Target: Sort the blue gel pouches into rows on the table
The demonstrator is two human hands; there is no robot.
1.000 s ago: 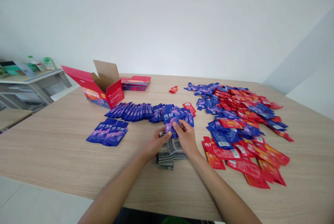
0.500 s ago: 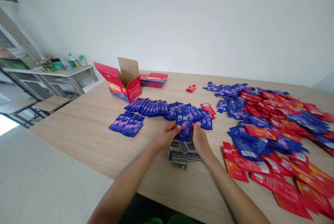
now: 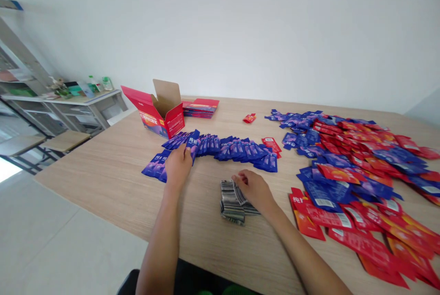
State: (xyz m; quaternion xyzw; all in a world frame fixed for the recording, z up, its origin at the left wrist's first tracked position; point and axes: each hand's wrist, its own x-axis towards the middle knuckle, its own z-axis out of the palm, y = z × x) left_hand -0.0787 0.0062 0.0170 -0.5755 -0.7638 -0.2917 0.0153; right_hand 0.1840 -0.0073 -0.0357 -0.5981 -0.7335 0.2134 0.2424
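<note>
My left hand is closed on a blue-purple pouch, held upright just over the left end of a long overlapping row of blue pouches. Partly behind that hand lies a small group of blue pouches. My right hand has its fingertips pinched at the top edge of a folded grey striped cloth, which rests on the table in front of me. The palm side of the right hand is hidden.
On the right spreads a large mixed heap of red pouches and blue pouches. An open red carton stands back left, beside flat stacked cartons. Two red pouches lie apart, one near the back, one by the row.
My left hand has carried the blue pouch from above the cloth to the left end of the row. My right hand has left the pouch and come down onto the cloth.
</note>
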